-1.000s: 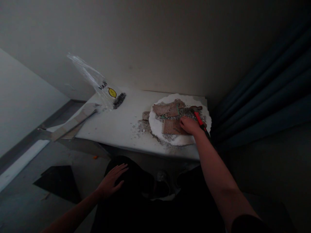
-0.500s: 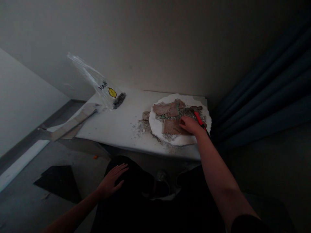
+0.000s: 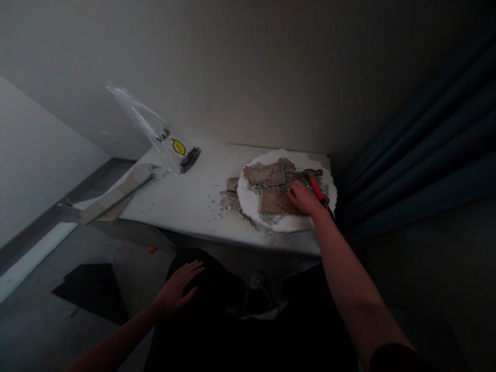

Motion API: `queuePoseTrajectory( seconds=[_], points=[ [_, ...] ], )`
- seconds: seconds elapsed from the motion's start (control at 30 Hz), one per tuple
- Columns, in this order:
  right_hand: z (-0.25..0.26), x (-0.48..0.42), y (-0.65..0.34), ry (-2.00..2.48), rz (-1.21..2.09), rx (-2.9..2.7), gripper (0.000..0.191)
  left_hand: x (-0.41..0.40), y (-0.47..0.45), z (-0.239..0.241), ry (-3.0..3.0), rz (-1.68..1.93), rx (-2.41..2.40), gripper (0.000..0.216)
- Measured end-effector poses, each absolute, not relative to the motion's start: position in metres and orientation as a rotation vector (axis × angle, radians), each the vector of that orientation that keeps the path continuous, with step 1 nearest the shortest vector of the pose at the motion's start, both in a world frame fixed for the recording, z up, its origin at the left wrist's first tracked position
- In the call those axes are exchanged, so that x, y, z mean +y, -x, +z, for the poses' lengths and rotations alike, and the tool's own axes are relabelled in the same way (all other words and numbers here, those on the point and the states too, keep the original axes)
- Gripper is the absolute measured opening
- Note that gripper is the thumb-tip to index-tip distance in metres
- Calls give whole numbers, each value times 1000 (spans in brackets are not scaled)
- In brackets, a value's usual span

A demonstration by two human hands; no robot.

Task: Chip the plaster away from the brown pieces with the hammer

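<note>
My right hand [image 3: 304, 198] is over a round white board [image 3: 247, 202] with a ragged edge, its fingers curled together near a flat brown piece [image 3: 272, 202]. Whatever the fingertips pinch, if anything, is too small to make out. Grey crumbs [image 3: 295, 181] lie scattered across the board. Behind sits a second, broken brown piece [image 3: 267, 174] with green bits at its edge. A hammer [image 3: 316, 188] with a red and black handle rests beside my right hand, its head toward the wall. My left hand [image 3: 178, 290] lies on my left knee with fingers outstretched, holding nothing.
The white table [image 3: 166, 206] stands against the wall. On it are a clear plastic bag [image 3: 160, 137] with dark bits inside, a folded cardboard strip [image 3: 116, 199] and spilled crumbs [image 3: 228, 201]. A dark flat piece [image 3: 93, 289] lies on the floor; a blue curtain [image 3: 418, 134] hangs right.
My right hand has shifted very slightly on the board, its fingers drawn a little closer together. My left hand and the other things stay in place.
</note>
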State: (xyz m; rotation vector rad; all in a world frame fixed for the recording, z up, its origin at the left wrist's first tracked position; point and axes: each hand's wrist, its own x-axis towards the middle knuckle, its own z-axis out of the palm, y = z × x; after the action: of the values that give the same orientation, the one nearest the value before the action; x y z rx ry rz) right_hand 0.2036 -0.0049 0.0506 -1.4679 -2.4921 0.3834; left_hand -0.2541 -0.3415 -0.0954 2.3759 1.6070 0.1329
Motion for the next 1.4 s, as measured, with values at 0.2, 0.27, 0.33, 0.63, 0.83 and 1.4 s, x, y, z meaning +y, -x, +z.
queuePoseTrajectory(
  seconds=[0.2,0.27,0.33,0.63,0.83,1.4],
  points=[
    [56,0,-210,1353,474,-2224,19,-341,253,-95,-2379,127,1598,58],
    [56,1,-212,1319,545,-2279,18,-342,253,-96,-2373,126,1597,58],
    [54,-1,-212,1300,652,-2406,16,-342,253,-97,-2368,129,1603,57],
    [41,10,-210,1273,648,-2213,5,-342,254,-97,-2354,134,1605,57],
    [38,14,-212,1332,612,-2274,9,-342,253,-95,-2362,137,1606,57],
    [42,6,-194,1502,507,-2514,8,-342,256,-99,-2379,131,1596,58]
  ],
)
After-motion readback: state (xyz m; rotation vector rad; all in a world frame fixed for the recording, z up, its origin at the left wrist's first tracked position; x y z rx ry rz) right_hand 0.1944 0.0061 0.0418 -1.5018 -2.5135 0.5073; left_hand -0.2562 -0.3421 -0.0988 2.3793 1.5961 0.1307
